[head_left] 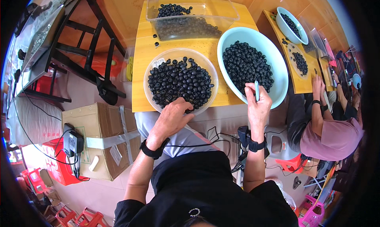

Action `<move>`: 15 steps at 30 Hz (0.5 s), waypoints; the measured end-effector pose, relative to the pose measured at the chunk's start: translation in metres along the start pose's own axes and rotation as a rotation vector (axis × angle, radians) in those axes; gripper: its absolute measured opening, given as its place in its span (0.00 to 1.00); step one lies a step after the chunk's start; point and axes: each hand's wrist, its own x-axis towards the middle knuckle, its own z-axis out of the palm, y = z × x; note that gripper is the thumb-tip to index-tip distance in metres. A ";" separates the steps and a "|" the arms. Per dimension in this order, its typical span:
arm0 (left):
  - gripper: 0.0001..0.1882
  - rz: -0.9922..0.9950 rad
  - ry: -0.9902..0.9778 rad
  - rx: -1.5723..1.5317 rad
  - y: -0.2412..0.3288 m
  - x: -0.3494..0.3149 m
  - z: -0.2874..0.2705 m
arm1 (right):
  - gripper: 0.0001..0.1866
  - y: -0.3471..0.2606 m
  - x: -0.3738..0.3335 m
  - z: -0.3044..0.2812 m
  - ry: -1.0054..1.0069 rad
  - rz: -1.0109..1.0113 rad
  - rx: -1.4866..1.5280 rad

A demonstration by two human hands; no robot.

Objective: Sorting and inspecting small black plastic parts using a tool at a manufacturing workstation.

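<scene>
My left hand (174,115) is at the near rim of a round clear tray (216,77), its fingers curled and its fingertips among black beads (180,82). A dark spot shows between finger and thumb, but whether it is a held bead is unclear. My right hand (259,106) grips a slim light-blue pen-like tool (257,90), which points upward at the near edge of a pale blue oval basin (279,68). A large heap of the same black beads (247,64) fills the basin's bottom. Dark bands circle both my wrists.
Behind the tray stands a clear rectangular bin (233,18) with more beads; a few lie loose on the yellow table (140,92). To my left are a taped cardboard box (101,128) and a black metal frame (95,41). A co-worker in pink (328,138) sits at the right.
</scene>
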 end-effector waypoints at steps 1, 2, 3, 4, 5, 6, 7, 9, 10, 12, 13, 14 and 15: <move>0.14 0.013 0.000 0.018 0.001 0.000 -0.001 | 0.04 0.000 0.000 0.000 0.000 0.010 0.005; 0.15 0.027 0.001 0.037 0.001 -0.001 -0.001 | 0.04 -0.001 0.000 0.001 -0.001 0.019 0.009; 0.15 0.029 0.003 0.036 0.000 -0.001 -0.001 | 0.04 -0.001 0.000 0.000 0.000 0.017 0.008; 0.15 0.030 -0.007 0.024 -0.001 -0.001 -0.001 | 0.04 0.000 0.000 0.000 -0.005 0.017 0.007; 0.16 0.032 -0.016 0.011 -0.002 -0.001 -0.001 | 0.04 0.001 0.000 -0.001 -0.011 0.017 0.006; 0.16 0.032 -0.014 0.010 -0.001 -0.002 -0.001 | 0.04 0.001 0.000 -0.001 -0.012 0.014 0.006; 0.16 0.026 -0.006 -0.023 0.000 -0.002 -0.002 | 0.04 0.001 -0.001 -0.001 -0.012 0.015 0.013; 0.16 0.020 0.004 -0.057 0.000 -0.003 -0.002 | 0.04 0.001 -0.001 0.000 -0.013 0.012 0.020; 0.15 0.026 0.032 -0.081 0.000 -0.004 -0.001 | 0.04 0.002 -0.001 0.000 -0.018 0.012 0.030; 0.15 0.031 0.064 -0.108 0.000 -0.006 -0.001 | 0.04 0.001 -0.001 0.000 -0.027 0.008 0.040; 0.14 -0.003 0.087 -0.185 0.001 -0.007 -0.001 | 0.05 -0.002 -0.002 -0.001 -0.026 0.009 0.051; 0.12 -0.037 0.110 -0.264 0.001 -0.008 -0.002 | 0.06 -0.006 -0.003 -0.002 -0.026 0.010 0.063; 0.12 -0.041 0.117 -0.265 -0.002 -0.010 0.000 | 0.06 -0.014 -0.005 -0.005 -0.033 0.005 0.064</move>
